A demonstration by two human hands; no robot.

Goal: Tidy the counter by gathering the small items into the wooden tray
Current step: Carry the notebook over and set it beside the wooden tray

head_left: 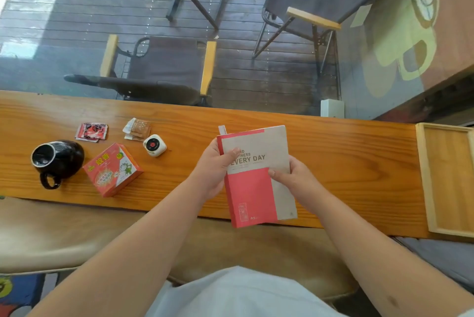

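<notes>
A red and grey notebook [256, 183] is held above the middle of the wooden counter [346, 162]. My left hand [214, 166] grips its left edge and my right hand [292, 178] grips its right edge. The wooden tray [423, 183] lies at the counter's far right, nothing visible in it. On the left of the counter lie a red sachet [91, 131], a brown sachet [137, 128], a small white round-faced gadget [154, 145], an orange box [112, 169] and a black mug [57, 160] tipped on its side.
A glass pane rises behind the counter; folding chairs [164, 67] and a table stand on dark decking outside. A white block [332, 108] sits at the counter's back edge. A tan bench cushion [51, 237] runs below the front edge.
</notes>
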